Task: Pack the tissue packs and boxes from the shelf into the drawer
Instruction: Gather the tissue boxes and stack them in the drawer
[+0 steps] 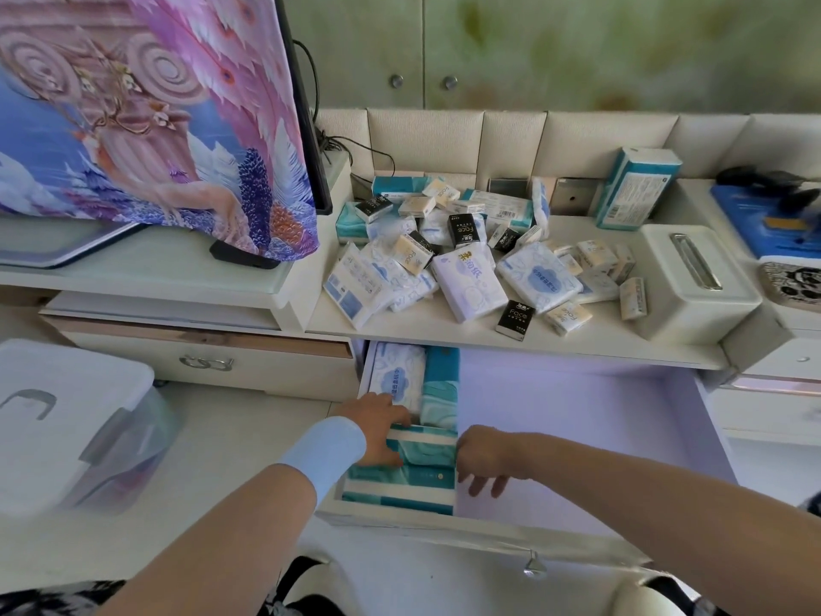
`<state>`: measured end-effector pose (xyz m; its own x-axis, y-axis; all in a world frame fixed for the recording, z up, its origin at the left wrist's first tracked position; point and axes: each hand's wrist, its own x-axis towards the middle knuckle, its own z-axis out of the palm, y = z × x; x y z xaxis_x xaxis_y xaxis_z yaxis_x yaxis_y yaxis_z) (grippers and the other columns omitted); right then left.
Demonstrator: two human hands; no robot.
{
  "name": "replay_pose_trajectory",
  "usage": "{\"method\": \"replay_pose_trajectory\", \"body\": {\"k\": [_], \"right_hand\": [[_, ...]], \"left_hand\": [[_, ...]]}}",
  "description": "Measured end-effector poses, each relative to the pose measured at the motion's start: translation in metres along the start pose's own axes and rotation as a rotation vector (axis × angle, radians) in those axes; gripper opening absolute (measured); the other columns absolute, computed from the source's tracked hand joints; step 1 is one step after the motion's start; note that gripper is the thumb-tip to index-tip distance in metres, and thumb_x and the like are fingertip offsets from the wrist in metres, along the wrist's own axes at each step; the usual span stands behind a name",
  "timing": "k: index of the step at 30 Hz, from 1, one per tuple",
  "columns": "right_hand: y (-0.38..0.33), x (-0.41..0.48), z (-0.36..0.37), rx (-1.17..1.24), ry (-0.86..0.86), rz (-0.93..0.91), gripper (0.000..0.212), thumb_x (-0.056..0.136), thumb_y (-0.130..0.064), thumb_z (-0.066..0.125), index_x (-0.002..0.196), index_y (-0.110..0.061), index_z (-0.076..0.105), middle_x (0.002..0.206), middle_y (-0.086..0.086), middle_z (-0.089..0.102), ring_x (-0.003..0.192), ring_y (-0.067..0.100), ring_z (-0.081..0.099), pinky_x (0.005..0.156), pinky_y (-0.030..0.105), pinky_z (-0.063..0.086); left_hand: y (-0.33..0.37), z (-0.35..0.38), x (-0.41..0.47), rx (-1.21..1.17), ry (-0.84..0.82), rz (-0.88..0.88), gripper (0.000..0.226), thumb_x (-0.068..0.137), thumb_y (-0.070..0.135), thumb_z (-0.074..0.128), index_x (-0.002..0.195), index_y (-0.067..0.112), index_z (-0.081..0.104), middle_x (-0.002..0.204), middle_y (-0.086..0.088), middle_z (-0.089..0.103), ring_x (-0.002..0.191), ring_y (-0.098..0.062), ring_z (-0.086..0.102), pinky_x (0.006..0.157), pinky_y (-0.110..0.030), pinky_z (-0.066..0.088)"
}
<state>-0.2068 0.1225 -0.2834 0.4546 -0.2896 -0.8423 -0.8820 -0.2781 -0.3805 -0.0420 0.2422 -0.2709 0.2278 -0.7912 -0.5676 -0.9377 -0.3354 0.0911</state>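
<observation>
In the open drawer (595,406), the left hand (377,431) grips the left end of a teal-and-white tissue box (417,455) lying at the drawer's left side, while the right hand (482,460) presses its right end, fingers loosely spread. Behind it sit a white tissue pack (397,377) and another teal box (440,393). Many tissue packs (466,255) are heaped on the shelf (422,326) above.
</observation>
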Motion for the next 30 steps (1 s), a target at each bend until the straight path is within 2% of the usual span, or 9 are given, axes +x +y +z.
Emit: {"method": "replay_pose_trajectory", "body": {"k": [2, 4, 7, 11, 13, 15, 22, 27, 30], "right_hand": [[-0.001, -0.002, -0.007, -0.27, 0.08, -0.043, 0.027, 0.093, -0.018, 0.053, 0.113, -0.005, 0.065, 0.097, 0.006, 0.067, 0.083, 0.021, 0.066, 0.079, 0.034, 0.056], [-0.005, -0.003, -0.016, -0.509, 0.29, -0.117, 0.017, 0.094, -0.016, 0.048, 0.101, -0.008, 0.062, 0.102, 0.005, 0.065, 0.089, 0.022, 0.061, 0.08, 0.033, 0.051], [-0.011, 0.0, -0.029, -0.806, 0.612, -0.333, 0.029, 0.09, -0.007, 0.051, 0.119, -0.011, 0.052, 0.117, 0.008, 0.056, 0.098, 0.027, 0.06, 0.072, 0.036, 0.047], [-0.011, 0.019, -0.039, -1.04, 0.547, -0.598, 0.063, 0.087, -0.004, 0.061, 0.143, -0.019, 0.036, 0.15, 0.013, 0.027, 0.102, 0.031, 0.055, 0.062, 0.037, 0.041], [-0.01, 0.029, -0.038, -1.094, 0.51, -0.592, 0.081, 0.089, -0.006, 0.063, 0.154, -0.024, 0.02, 0.164, 0.011, 0.004, 0.111, 0.033, 0.054, 0.066, 0.038, 0.043], [-0.008, 0.038, -0.036, -1.124, 0.467, -0.569, 0.092, 0.089, -0.007, 0.064, 0.158, -0.029, 0.007, 0.166, 0.007, -0.008, 0.116, 0.033, 0.053, 0.072, 0.039, 0.045], [-0.015, 0.042, -0.038, -1.087, 0.485, -0.578, 0.085, 0.088, -0.004, 0.064, 0.156, -0.023, 0.016, 0.162, 0.013, 0.005, 0.111, 0.035, 0.052, 0.069, 0.04, 0.045], [-0.009, 0.044, -0.041, -1.001, 0.515, -0.609, 0.093, 0.086, 0.002, 0.061, 0.158, -0.026, 0.009, 0.164, 0.014, -0.005, 0.108, 0.035, 0.055, 0.066, 0.039, 0.045], [-0.008, 0.037, -0.046, -0.959, 0.565, -0.612, 0.08, 0.082, 0.002, 0.06, 0.151, -0.021, 0.025, 0.156, 0.015, 0.016, 0.101, 0.034, 0.056, 0.065, 0.039, 0.05]], "left_hand": [[0.001, -0.005, 0.003, -0.048, -0.01, -0.025, 0.057, 0.087, 0.058, 0.057, 0.139, 0.036, 0.046, 0.136, 0.001, 0.044, 0.124, -0.022, 0.045, 0.097, -0.039, 0.044], [0.003, -0.01, 0.008, -0.084, -0.025, -0.025, 0.051, 0.09, 0.051, 0.057, 0.138, 0.033, 0.049, 0.138, 0.001, 0.046, 0.122, -0.024, 0.049, 0.098, -0.039, 0.046], [0.007, -0.015, 0.016, -0.101, -0.024, -0.008, 0.046, 0.091, 0.032, 0.061, 0.136, 0.031, 0.051, 0.137, 0.001, 0.051, 0.119, -0.025, 0.054, 0.097, -0.039, 0.049], [0.011, -0.013, 0.025, -0.009, -0.065, 0.004, 0.044, 0.089, 0.031, 0.065, 0.131, 0.033, 0.053, 0.13, -0.001, 0.054, 0.111, -0.025, 0.058, 0.089, -0.037, 0.052], [0.012, -0.013, 0.028, 0.005, -0.079, 0.003, 0.043, 0.088, 0.032, 0.067, 0.129, 0.032, 0.054, 0.129, -0.001, 0.055, 0.11, -0.024, 0.058, 0.089, -0.036, 0.052], [0.011, -0.014, 0.03, 0.0, -0.088, -0.001, 0.043, 0.088, 0.031, 0.067, 0.129, 0.031, 0.055, 0.13, -0.001, 0.056, 0.111, -0.024, 0.059, 0.09, -0.034, 0.051], [0.007, -0.014, 0.029, 0.053, -0.178, 0.007, 0.069, 0.078, 0.034, 0.077, 0.138, 0.032, 0.043, 0.129, -0.002, 0.049, 0.114, -0.026, 0.053, 0.087, -0.039, 0.052], [0.009, -0.019, 0.031, 0.114, -0.19, -0.001, 0.067, 0.078, 0.034, 0.077, 0.137, 0.033, 0.046, 0.13, -0.001, 0.051, 0.114, -0.024, 0.055, 0.087, -0.038, 0.052], [0.013, -0.033, 0.033, 0.167, -0.227, -0.001, 0.056, 0.085, 0.036, 0.069, 0.137, 0.029, 0.049, 0.134, -0.001, 0.05, 0.116, -0.025, 0.054, 0.092, -0.037, 0.051]]}}
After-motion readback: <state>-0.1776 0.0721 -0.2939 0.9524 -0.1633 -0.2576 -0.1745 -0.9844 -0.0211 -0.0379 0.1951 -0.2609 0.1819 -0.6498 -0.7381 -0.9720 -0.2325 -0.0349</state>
